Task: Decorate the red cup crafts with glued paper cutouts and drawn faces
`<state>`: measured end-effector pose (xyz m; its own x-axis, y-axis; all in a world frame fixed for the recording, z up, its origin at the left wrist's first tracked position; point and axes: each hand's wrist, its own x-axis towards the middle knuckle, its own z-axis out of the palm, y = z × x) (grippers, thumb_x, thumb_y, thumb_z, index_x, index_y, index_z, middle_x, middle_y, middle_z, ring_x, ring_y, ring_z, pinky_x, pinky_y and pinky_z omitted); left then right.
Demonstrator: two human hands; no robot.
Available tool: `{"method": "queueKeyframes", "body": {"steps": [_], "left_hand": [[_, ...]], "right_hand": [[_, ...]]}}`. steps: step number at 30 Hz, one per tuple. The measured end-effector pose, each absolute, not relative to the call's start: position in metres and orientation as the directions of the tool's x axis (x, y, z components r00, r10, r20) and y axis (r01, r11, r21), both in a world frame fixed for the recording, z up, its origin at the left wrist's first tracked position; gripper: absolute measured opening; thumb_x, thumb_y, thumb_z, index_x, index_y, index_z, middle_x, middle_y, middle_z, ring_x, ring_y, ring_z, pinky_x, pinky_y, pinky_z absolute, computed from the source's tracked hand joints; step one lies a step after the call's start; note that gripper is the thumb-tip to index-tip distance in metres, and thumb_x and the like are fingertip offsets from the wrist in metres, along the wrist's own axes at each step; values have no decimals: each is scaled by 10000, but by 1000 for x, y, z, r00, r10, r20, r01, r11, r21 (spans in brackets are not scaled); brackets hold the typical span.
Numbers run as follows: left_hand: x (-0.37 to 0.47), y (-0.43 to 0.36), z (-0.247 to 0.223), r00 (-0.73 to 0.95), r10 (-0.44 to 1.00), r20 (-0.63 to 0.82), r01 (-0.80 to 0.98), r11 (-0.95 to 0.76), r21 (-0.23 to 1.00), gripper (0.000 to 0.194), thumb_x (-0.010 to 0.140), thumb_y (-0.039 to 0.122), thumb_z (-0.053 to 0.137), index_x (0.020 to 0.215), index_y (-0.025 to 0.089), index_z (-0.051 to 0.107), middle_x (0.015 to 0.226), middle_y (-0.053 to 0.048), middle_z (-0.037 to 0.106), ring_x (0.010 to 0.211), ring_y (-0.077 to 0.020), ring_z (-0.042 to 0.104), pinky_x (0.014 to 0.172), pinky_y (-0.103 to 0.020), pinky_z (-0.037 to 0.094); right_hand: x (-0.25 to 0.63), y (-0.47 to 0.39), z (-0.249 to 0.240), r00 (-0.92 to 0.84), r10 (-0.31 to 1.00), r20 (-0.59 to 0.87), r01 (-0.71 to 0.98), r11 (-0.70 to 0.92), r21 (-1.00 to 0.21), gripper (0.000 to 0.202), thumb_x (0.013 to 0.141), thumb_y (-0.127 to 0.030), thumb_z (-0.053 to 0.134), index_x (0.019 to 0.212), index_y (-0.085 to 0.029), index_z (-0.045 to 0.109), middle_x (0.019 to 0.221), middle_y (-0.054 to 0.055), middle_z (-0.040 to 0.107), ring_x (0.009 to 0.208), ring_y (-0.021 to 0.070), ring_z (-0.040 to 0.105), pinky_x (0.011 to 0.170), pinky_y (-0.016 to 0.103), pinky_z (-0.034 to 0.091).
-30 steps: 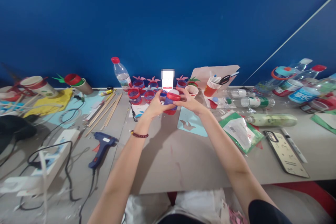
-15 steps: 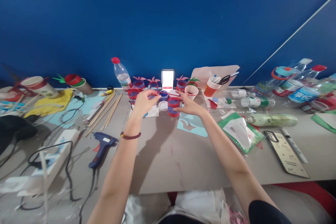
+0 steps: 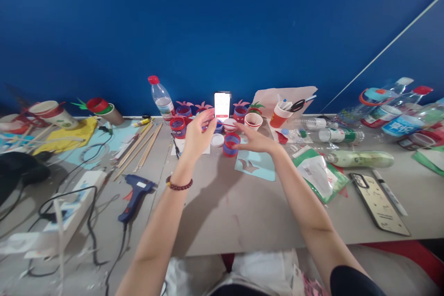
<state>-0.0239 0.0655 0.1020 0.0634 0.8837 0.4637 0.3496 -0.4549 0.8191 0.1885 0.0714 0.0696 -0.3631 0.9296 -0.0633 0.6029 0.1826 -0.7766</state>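
Note:
My left hand (image 3: 199, 136) is raised over the row of small painted cups, its fingertips pinched together just below the lit phone screen (image 3: 222, 105). What the pinch holds, if anything, is hidden. At the right, my right hand (image 3: 257, 140) grips a red and blue cup (image 3: 231, 146) by its right side, with the thumb low and the fingers at the far rim. Just left of that cup lies a round white lid (image 3: 217, 140). A red-rimmed pot (image 3: 229, 125) with a pale top stands behind it. Light blue paper (image 3: 260, 171) with a leaf-shaped cutout lies below my right hand.
A glue gun (image 3: 137, 194), wooden sticks (image 3: 149, 150) and a power strip (image 3: 76, 199) lie to the left. A plastic bottle (image 3: 161, 99) stands behind. Rightward are a cup of tools (image 3: 280, 115), several bottles (image 3: 398, 122) and a phone case (image 3: 379, 203).
My left hand has shifted right and turned its fingers forward; the thin stick-like thing that stretched between my hands is out of sight. The cup at my right hand tilts more towards me.

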Motion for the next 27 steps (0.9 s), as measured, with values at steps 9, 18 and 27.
{"method": "queueKeyframes", "body": {"steps": [9,18,27], "left_hand": [[25,45,78,572,585,574,585,-782,215,630,967,492,312,1505,166,271,1575,-99,289,1481,-245,171,1220,-462,113],[20,46,87,413,881,231,51,-276,960,679,961,590,111,1488,213,315,1531,-85,385,1437,-267,300,1167,-483,252],[18,24,118,523,837,160,-275,-12,961,596,977,488,153,1366,212,511,1361,-86,584,1304,-254,501,1049,-455,433]], "right_hand": [[166,47,110,-323,941,96,-86,72,-994,718,890,-736,240,1332,-248,526,1352,90,578,1345,261,443,1080,484,402],[154,6,122,-229,834,503,298,552,-779,577,967,-556,273,1504,-345,290,1577,-39,286,1484,252,151,1204,482,187],[158,49,101,-248,830,499,780,477,-406,517,958,-443,387,1469,-379,332,1582,-61,246,1494,292,-35,1189,576,49]]}}
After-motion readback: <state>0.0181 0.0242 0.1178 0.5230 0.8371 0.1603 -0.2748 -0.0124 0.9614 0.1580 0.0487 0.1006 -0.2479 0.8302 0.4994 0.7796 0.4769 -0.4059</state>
